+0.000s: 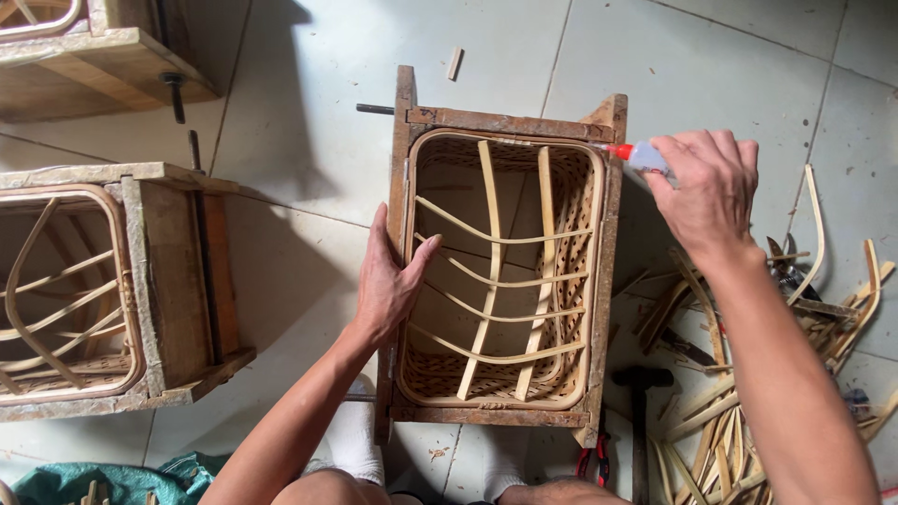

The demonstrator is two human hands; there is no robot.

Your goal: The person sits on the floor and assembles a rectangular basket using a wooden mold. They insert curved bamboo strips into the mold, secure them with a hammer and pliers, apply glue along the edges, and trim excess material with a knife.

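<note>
A woven rattan basket [571, 234] sits inside a worn wooden mould frame [505, 122] on the tiled floor, with crossed bamboo strips [489, 281] bent across its opening. My left hand [390, 281] rests flat on the frame's left side, thumb hooked over the basket rim. My right hand [708, 192] grips a small clear glue bottle with a red nozzle [636, 154], its tip touching the basket's top right corner.
A second wooden frame with a basket [150, 281] stands at the left, a third [84, 56] at top left. Loose bamboo strips [720, 421], a hammer [641, 411] and red-handled pliers [589, 458] lie at the lower right. A small wood chip [455, 64] lies beyond the frame.
</note>
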